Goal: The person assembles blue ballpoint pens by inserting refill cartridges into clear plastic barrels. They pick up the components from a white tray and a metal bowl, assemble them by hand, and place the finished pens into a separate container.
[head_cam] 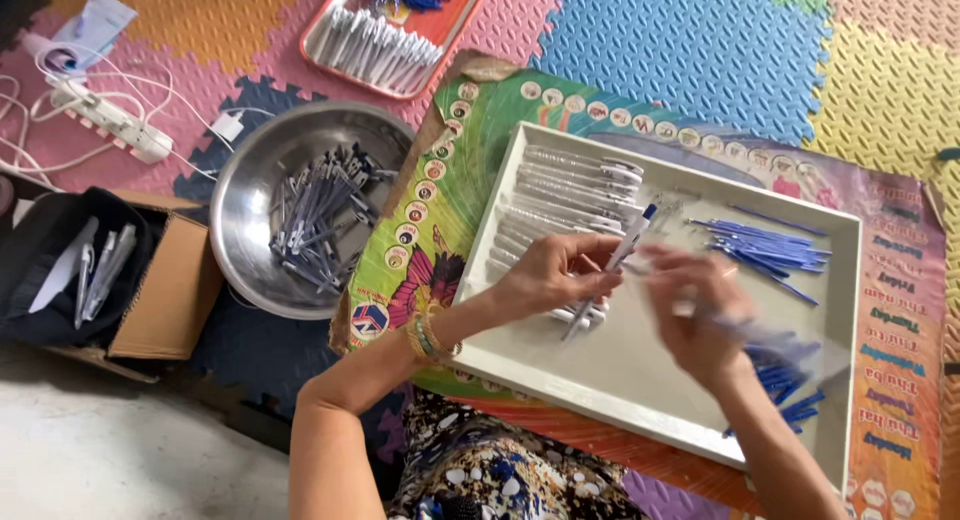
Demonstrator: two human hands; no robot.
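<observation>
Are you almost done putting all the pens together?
Some are done: a row of clear pens lies in the white tray. The left hand holds one pen; the right hand is blurred beside it. Left: loose blue refills and a metal bowl of parts.

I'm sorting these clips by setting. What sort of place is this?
Probably a home floor used for piecework assembling pens: foam puzzle mats cover the ground, a white tray holds pen barrels and blue refills, and a steel bowl holds more parts.
</observation>
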